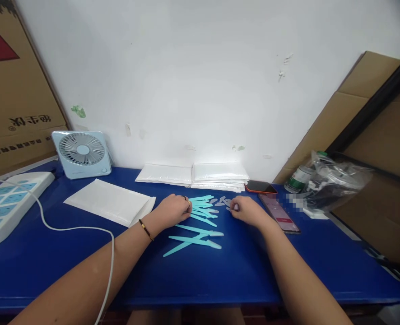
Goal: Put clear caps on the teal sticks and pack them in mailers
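Note:
Several turquoise eyebrow razors (202, 210) lie fanned out on the blue table, blade ends to the right. Over the handle ends of this fan, my left hand (175, 210) is closed with its fingers curled on a razor handle; the fingertips are partly hidden. Small translucent blade caps (223, 200) are scattered just right of the blades. My right hand (248, 210) is among them, its thumb and fingers pinched on a cap. Closer to me, more razors (195, 241) lie loose and crossed, with translucent caps on their blade ends.
Stacked white envelopes (218, 174) lie against the wall, and another white envelope (107, 201) is left of my hands. A small fan (82, 153), a power strip (13, 203) and a white cable are on the left. Phones (279, 214) and a plastic-wrapped item (335, 185) are on the right.

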Motion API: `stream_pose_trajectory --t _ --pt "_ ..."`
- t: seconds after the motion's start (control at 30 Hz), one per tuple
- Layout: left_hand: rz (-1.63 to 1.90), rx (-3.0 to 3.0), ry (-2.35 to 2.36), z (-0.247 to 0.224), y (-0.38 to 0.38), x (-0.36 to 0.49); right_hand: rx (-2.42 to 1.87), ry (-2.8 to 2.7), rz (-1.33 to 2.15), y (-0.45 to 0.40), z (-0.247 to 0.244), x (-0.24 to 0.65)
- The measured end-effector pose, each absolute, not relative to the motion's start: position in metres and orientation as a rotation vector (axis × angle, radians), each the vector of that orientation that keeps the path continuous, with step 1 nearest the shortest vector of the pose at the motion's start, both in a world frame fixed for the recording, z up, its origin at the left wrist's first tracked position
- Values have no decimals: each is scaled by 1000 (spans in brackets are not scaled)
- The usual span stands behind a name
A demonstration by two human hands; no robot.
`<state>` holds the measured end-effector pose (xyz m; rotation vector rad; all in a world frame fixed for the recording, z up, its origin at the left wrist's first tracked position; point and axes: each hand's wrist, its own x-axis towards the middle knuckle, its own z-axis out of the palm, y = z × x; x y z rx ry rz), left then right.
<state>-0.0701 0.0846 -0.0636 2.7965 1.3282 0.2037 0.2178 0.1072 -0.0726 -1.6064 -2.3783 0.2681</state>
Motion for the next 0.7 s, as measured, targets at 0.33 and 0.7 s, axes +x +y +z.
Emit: stream_pose_trajectory --t 0.33,0.7 --pt "403 2583 1399 -52 81 -73 -1325 -2078 764 102 -62 214" --pt "440 2571 1321 -54 81 -73 -1154 -1948 913 95 -63 194"
